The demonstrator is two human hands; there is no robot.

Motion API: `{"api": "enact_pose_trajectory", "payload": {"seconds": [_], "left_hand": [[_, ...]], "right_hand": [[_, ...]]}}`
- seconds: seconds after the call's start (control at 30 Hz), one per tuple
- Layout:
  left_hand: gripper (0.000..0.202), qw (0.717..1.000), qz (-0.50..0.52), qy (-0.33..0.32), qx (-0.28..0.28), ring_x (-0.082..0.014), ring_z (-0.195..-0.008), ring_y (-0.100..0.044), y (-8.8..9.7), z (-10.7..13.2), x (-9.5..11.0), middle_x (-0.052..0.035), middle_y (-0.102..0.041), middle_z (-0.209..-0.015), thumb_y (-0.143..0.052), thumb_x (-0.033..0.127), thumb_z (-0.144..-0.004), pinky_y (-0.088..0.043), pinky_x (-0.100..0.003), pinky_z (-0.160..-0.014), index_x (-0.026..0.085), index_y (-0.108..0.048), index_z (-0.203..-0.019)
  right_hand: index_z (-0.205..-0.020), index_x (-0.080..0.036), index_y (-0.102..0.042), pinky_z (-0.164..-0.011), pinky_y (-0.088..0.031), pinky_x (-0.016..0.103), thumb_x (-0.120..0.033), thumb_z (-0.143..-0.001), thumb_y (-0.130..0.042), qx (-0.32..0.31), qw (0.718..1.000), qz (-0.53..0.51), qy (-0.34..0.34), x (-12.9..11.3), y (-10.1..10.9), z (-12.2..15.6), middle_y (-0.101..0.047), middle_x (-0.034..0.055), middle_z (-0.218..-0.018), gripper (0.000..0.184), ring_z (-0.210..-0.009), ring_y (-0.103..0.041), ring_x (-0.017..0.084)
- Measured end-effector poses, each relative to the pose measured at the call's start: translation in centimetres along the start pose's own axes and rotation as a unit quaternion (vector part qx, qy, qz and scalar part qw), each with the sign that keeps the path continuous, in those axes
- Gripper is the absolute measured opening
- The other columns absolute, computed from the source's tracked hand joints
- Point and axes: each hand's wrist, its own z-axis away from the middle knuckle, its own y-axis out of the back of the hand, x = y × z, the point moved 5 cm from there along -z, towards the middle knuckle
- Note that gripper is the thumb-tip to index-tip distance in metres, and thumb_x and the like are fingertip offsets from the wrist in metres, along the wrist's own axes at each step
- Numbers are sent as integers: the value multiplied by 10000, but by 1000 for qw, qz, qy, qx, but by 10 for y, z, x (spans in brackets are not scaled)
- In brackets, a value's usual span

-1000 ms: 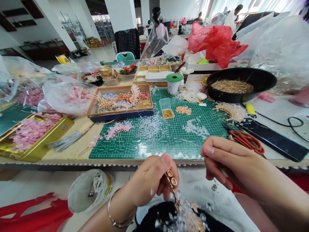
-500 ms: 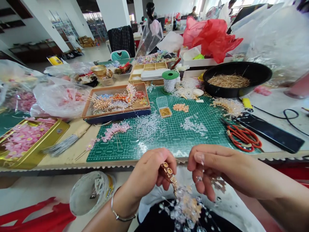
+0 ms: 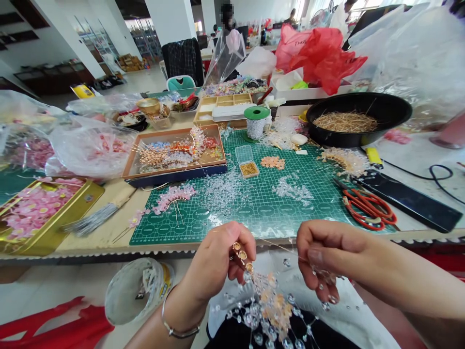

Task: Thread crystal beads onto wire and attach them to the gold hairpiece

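My left hand [image 3: 221, 254] is closed around the gold end of a beaded hair ornament [image 3: 271, 308]. Clear beads and peach flowers hang from it on fine wires over my lap. Round gold settings [image 3: 240, 253] show beside the fingertips. My right hand [image 3: 327, 257] is apart to the right, its thumb and fingers pinching a thin gold wire [image 3: 278, 246] that stretches across from the left hand. Small clear beads dangle below the right fingers; how they are attached I cannot make out.
On the green cutting mat [image 3: 254, 218] lie loose clear beads [image 3: 223, 191], peach flowers [image 3: 272, 162] and a small box of gold beads [image 3: 249, 168]. Red-handled pliers [image 3: 368, 208] and a black phone [image 3: 409, 198] lie right. A gold tin [image 3: 72, 213] stands left, a bucket [image 3: 134, 291] below.
My hands have moved farther apart, the left slightly left and the right to the right. The wire between them now shows more clearly, and the ornament has swung a little left.
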Motion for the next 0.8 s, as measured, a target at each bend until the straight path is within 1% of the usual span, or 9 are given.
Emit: {"api": "enact_pose_trajectory", "payload": {"seconds": [0.13,0.2,0.3,0.37,0.5,0.57,0.67,0.73,0.8], "left_hand": [[539,1000,-6,-23,-2,-73,-366,-444,2,2,4,20,-509,-472,-419,567,-944,-279,-196,-386,158,-639,-669],[536,1000,-2,-23,-4,-74,-359,-427,1,2,5,22,-491,-455,-411,554,-946,-262,-199,-381,158,-632,-659],[531,1000,-4,-26,-1,-74,-369,-437,0,3,6,17,-509,-478,-396,528,-961,-270,-200,-385,158,-633,-662],[527,999,-6,-34,-1,-72,-375,-446,0,4,7,19,-514,-489,-399,522,-964,-282,-199,-391,158,-635,-666],[547,998,-13,-52,-17,-65,-366,-410,1,7,10,26,-489,-470,-394,548,-971,-254,-199,-388,158,-641,-677],[590,992,-58,-91,-65,-66,-391,-425,-1,9,15,19,-507,-490,-386,604,-971,-289,-203,-422,156,-658,-698],[580,966,-160,-141,-149,-75,-471,-459,-12,12,22,10,-533,-528,-490,655,-920,-338,-217,-507,155,-637,-666],[537,958,-205,-135,-151,-79,-499,-444,-17,12,22,14,-521,-531,-548,605,-910,-323,-224,-520,158,-576,-614],[494,961,-224,-115,-114,-87,-514,-440,-20,9,21,12,-522,-542,-522,522,-939,-307,-232,-515,163,-541,-600]], "right_hand": [[-837,-199,-572,-598,-490,247,-320,-985,-517,5,999,45,-12,3,1,1,-655,-4,-739,199,-627,-599,117],[-826,-218,-551,-600,-490,257,-260,-950,-533,25,993,112,-7,6,3,2,-639,-15,-747,133,-652,-594,130],[-796,-246,-520,-560,-462,267,-237,-907,-541,94,965,243,31,4,5,6,-591,-29,-717,114,-647,-552,147],[-781,-254,-512,-541,-436,270,-241,-906,-523,124,948,286,60,0,3,7,-578,-33,-695,127,-631,-527,149],[-770,-248,-528,-581,-442,268,-202,-901,-513,134,960,227,95,-8,-1,4,-619,-29,-704,140,-657,-567,146],[-757,-241,-529,-601,-442,272,-222,-930,-500,146,967,176,110,-9,1,3,-624,-21,-700,176,-660,-573,146],[-780,-238,-545,-613,-429,274,-286,-986,-468,149,974,108,129,-8,2,0,-632,-18,-693,225,-653,-557,145],[-770,-239,-531,-597,-417,270,-306,-990,-470,144,977,84,130,-5,-1,-2,-617,-27,-658,238,-616,-533,141],[-736,-242,-506,-571,-405,266,-292,-969,-486,151,975,103,123,-3,-7,-5,-588,-35,-627,239,-590,-508,139]]}}
